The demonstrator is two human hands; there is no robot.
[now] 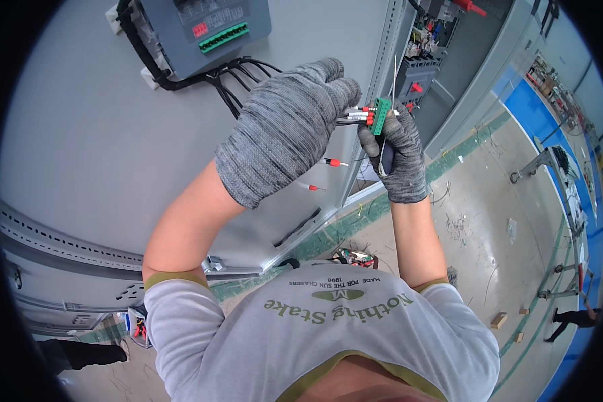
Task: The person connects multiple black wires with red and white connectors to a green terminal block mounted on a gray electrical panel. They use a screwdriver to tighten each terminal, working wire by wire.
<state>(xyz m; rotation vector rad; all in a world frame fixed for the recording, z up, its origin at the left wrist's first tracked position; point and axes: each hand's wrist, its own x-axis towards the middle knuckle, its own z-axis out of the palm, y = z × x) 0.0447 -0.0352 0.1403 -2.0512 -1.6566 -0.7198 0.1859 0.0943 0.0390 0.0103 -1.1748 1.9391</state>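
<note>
Just right of centre, out in front of the wearer, a green plastic multi-way terminal connector (pixel 380 116) sits upright in the grip of the right hand (pixel 403 151), gloved in grey ribbed knit. That hand is closed, thumb and fingers bent in around the connector, and it has a screwdriver (pixel 386 161) tucked in the palm too, dark-handled, its thin metal shaft pointing to the far side.

Across to the left comes the left hand (pixel 281 127) in a matching glove, back upward, fingers curled well in, right beside a bunch of dark wires with white marker sleeves and red ferrules (pixel 362 118). Those wires run into the connector's left face; whether the left fingertips pinch them, one cannot tell, the glove hides it. Nearer, below that glove, two red-tipped wire ends (pixel 335 163) poke out loose, well apart from the connector.

Far left, a dark grey box-shaped module (pixel 181 40) is mounted on a broad grey metal panel (pixel 114 154), with a black bundled cable harness (pixel 171 84) curving around it. Far right, red knobs (pixel 417 88) show inside an open grey cabinet.
</note>
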